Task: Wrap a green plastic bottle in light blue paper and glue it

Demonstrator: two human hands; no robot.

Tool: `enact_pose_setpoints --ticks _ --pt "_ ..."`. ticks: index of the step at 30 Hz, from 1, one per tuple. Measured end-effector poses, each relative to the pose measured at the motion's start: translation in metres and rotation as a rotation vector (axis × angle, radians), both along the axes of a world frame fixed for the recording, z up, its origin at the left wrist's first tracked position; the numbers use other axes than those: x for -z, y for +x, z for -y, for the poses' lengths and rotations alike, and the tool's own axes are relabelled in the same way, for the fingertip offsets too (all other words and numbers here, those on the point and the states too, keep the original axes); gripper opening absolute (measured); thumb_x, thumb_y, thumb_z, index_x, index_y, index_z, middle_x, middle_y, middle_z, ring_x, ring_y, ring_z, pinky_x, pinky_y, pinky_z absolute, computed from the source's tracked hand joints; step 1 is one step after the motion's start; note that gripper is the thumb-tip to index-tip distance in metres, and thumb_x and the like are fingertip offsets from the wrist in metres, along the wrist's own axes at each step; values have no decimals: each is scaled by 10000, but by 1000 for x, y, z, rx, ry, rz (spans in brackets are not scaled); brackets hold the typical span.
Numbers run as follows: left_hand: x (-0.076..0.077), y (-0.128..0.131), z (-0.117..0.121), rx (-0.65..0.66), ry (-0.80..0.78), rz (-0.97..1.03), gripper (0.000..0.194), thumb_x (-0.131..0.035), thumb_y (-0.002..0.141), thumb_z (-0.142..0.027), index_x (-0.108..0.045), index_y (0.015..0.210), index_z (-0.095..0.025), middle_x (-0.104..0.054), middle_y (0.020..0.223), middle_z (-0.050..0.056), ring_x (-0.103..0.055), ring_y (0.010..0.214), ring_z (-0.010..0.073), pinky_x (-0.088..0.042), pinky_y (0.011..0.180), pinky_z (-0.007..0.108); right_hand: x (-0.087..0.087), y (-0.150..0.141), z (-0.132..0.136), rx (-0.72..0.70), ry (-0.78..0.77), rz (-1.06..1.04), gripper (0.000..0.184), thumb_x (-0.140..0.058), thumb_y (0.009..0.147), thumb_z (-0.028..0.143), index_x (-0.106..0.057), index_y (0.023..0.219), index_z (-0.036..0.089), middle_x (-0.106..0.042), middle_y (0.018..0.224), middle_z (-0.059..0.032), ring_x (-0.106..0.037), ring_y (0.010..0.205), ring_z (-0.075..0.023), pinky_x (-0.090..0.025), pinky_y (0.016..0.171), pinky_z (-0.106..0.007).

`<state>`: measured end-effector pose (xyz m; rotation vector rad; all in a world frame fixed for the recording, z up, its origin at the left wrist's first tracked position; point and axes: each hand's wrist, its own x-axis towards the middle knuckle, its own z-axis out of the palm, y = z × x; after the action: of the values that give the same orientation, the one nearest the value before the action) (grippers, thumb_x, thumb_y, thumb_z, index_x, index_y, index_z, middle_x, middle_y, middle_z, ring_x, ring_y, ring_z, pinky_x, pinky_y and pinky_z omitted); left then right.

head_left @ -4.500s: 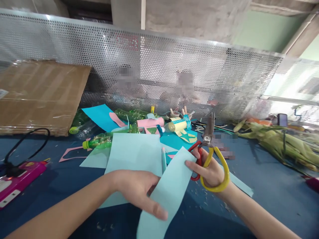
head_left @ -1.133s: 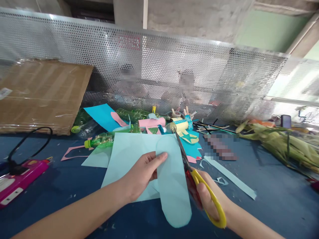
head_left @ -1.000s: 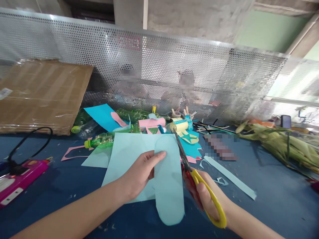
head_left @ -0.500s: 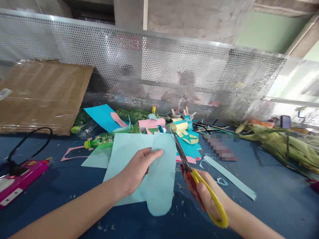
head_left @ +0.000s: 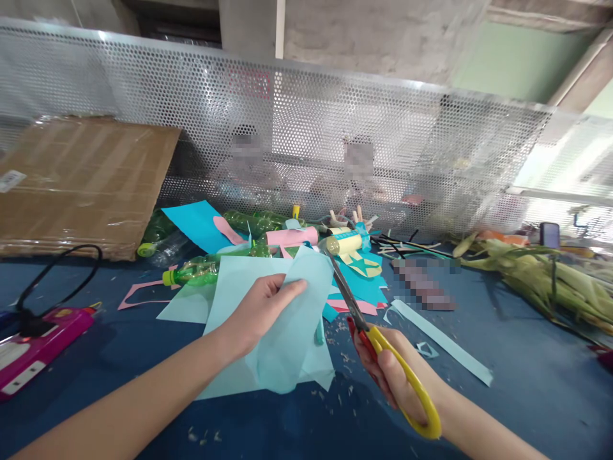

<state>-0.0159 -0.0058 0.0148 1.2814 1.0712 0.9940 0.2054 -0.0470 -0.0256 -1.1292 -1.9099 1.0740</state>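
My left hand [head_left: 268,313] pinches a long light-blue paper cutout [head_left: 292,338] with a rounded lower end, thumb on top. Under it lies a larger sheet of light-blue paper [head_left: 234,281] on the blue table. In my right hand [head_left: 390,364] are scissors [head_left: 352,297] with yellow and red handles, their blades nearly together and pointing up toward the cutout's upper right edge. Beyond the blade tips rests a clear bottle wrapped in yellow paper [head_left: 347,243]. A light-blue paper strip [head_left: 443,342] lies right of the scissors.
Green plastic bottles [head_left: 196,269] and pink paper scraps [head_left: 292,236] lie behind the sheets. A cardboard sheet [head_left: 86,185] leans on the perforated metal screen [head_left: 306,140]. At left sits a pink power strip [head_left: 45,345]; corn husks [head_left: 546,275] are at right. Two people are behind the screen.
My left hand has tilted the cutout and shifted it left, uncovering more paper beneath its right side. The scissors have hardly moved.
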Motion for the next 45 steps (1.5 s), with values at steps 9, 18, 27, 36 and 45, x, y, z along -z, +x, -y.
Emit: enact_pose_setpoints --ticks 9,18,27,36,45 --pt "-1 -5 -7 34 40 38 318 -725 745 -488 -662 681 -183 -678 658 4 -586 561 140 -429 523 240 0 1 -2 -2 -1 -15 684 -247 740 899 -376 678 229 -351 520 58 -245 395 -69 -210 319 -221" --pt "0 -14 -13 100 -9 74 303 -737 751 -474 -701 800 -177 -730 741 46 -657 634 175 -515 595 276 1 1 -1 0 8 -27 676 -254 752 889 -378 669 229 -337 502 58 -247 405 -76 -219 325 -224" --pt "0 -16 -16 111 -9 68 286 -735 753 -463 -712 776 -179 -732 738 50 -659 633 172 -511 593 271 -2 0 0 11 -20 -23 684 -270 732 902 -387 680 230 -347 516 56 -257 412 -80 -226 321 -221" --pt "-3 -22 -19 128 -69 57 317 -761 708 -480 -715 746 -168 -723 724 48 -632 600 153 -483 576 256 -3 -1 0 -6 -40 -13 698 -272 705 922 -364 652 232 -332 507 58 -244 404 -72 -213 317 -223" --pt "-4 -26 -24 107 -20 -14 377 -774 665 -544 -688 698 -178 -657 669 2 -575 591 123 -441 551 228 2 3 -2 -61 4 42 670 -256 772 872 -384 667 223 -376 536 37 -268 407 -71 -218 309 -212"
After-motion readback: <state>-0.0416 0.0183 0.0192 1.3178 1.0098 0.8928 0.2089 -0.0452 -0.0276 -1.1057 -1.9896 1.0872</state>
